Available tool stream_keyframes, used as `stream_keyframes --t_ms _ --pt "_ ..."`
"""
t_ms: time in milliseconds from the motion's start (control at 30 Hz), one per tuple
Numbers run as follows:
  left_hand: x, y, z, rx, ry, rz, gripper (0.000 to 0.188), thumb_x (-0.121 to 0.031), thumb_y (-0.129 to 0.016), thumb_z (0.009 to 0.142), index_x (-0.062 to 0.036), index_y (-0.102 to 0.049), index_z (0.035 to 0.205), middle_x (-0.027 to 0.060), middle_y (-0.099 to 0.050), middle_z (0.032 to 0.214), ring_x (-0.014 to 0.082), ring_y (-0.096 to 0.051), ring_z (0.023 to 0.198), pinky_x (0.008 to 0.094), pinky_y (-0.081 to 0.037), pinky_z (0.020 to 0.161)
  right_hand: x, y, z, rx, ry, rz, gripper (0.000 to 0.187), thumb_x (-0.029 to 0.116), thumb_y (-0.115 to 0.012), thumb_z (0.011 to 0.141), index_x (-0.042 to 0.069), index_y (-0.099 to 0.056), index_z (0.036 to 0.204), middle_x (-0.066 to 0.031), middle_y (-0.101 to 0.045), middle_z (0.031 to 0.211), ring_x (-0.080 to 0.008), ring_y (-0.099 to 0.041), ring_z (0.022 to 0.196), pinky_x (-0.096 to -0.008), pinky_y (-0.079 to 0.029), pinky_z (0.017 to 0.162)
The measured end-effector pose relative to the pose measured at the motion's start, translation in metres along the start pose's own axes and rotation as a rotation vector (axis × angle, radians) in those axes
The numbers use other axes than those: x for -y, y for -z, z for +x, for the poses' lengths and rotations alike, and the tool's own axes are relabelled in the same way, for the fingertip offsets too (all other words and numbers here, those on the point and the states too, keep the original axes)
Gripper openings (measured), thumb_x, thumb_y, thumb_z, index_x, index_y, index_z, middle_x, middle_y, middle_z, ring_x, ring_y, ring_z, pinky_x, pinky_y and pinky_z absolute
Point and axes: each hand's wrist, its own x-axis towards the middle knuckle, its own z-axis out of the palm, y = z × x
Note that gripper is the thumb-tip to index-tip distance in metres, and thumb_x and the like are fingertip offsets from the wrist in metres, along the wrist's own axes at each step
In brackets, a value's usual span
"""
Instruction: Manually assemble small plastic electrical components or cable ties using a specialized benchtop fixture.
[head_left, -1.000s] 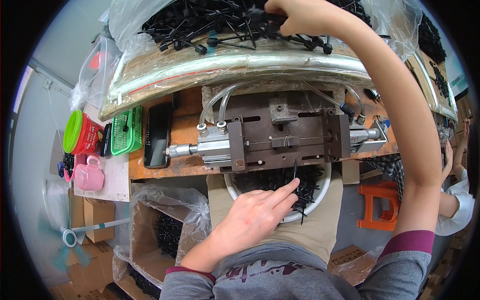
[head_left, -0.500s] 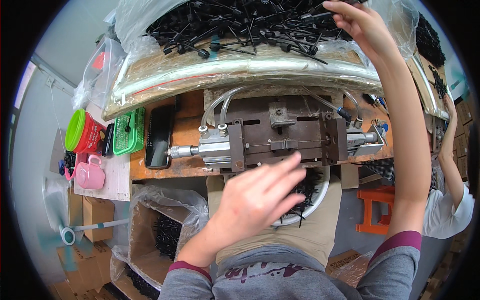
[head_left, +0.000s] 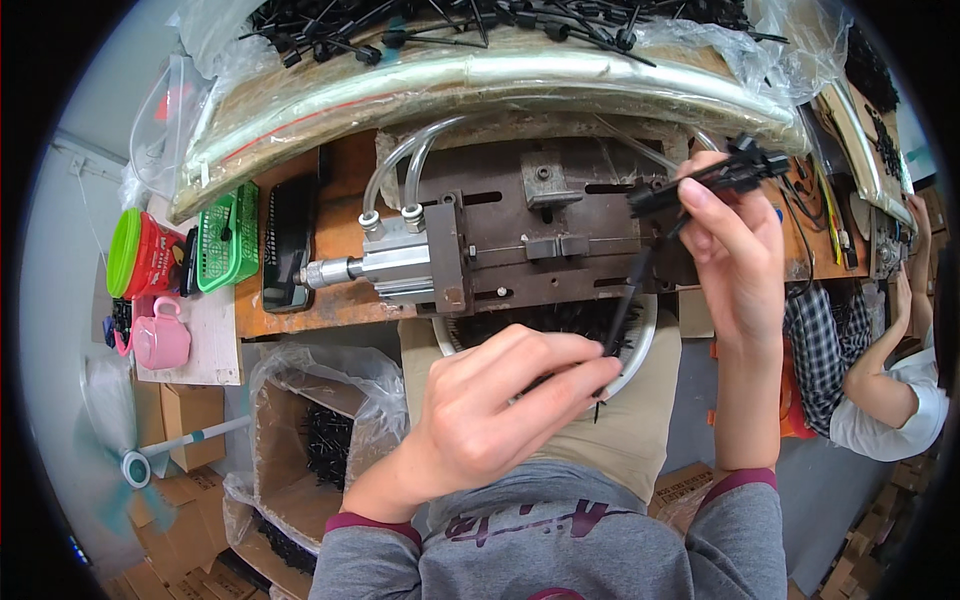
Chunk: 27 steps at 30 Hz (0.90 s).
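Left hand: low middle of the frame. The left hand (head_left: 490,410) has its thumb and finger tips pinched close at the low end of a black stick (head_left: 626,300).
Black stick: right of the middle, slanting up from the left fingers toward the right hand.
Right hand: the right hand (head_left: 738,245), right of the middle, is curled around a bunch of black parts (head_left: 745,168) that pokes out on both sides.
White tub: the white tub (head_left: 643,352) sits under the left hand, between the knees, with many black pieces inside.
Cardboard box: the cardboard box (head_left: 275,435), lower left, has a clear bag in it and dark pieces inside.
Metal plate: the dark metal plate (head_left: 590,282) lies across the middle, near the table's front edge, with a silver cylinder (head_left: 395,268) at its left end.
Table: brown wood of the table (head_left: 342,220) shows between the plate and a black phone (head_left: 288,245).
Green basket: the green basket (head_left: 240,265), left side, holds a small black thing.
Open room: a gap lies between the hands, over the plate's right part.
Far board: the plastic-covered board (head_left: 470,75) bends across the top, with a heap of black parts (head_left: 318,42) on it.
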Motion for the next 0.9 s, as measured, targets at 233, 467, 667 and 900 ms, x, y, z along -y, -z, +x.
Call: stream_keyframes --t_ms 233,467,667,900 --pt "0.030 -0.044 -0.015 -0.115 0.066 0.428 0.031 -0.006 -0.081 0.066 -0.0028 -0.072 0.095 0.0120 -0.071 0.120 0.0239 -0.070 0.086 0.0333 -0.056 0.072 0.000 -0.002 -0.028 -0.051 -0.053 0.018 0.020 0.008 -0.068 0.091 0.001 -0.060 0.108 -0.0056 -0.065 0.098 -0.0034 -0.048 0.066 -0.0191 -0.037 0.058" --pt "0.035 -0.044 -0.003 -0.044 0.078 0.535 0.029 -0.009 -0.081 0.067 -0.0045 -0.073 0.095 0.0094 -0.071 0.121 0.0178 -0.068 0.071 0.0293 -0.052 0.065 -0.004 0.003 -0.045 -0.017 -0.152 -0.061 0.021 0.007 -0.068 0.089 0.000 -0.061 0.108 -0.0101 -0.068 0.095 -0.0028 -0.051 0.062 -0.0162 -0.037 0.049" --pt "0.031 -0.041 -0.004 -0.001 0.114 0.554 0.031 -0.010 -0.082 0.067 -0.0048 -0.073 0.096 0.0091 -0.073 0.118 0.0179 -0.068 0.071 0.0279 -0.051 0.063 -0.005 -0.002 -0.050 0.053 -0.211 -0.026 0.016 0.011 -0.068 0.094 -0.003 -0.064 0.100 -0.0113 -0.069 0.090 -0.0077 -0.059 0.059 -0.0197 -0.045 0.049" --pt "0.014 -0.023 -0.006 -0.047 -0.013 0.100 0.040 -0.005 -0.086 0.068 -0.0033 -0.075 0.107 0.0136 -0.074 0.107 0.0223 -0.074 0.090 0.0294 -0.059 0.068 -0.014 -0.010 -0.058 0.114 -0.393 -0.022 0.016 0.010 -0.068 0.095 -0.002 -0.063 0.104 -0.0093 -0.071 0.088 -0.0078 -0.060 0.057 -0.0202 -0.047 0.049"
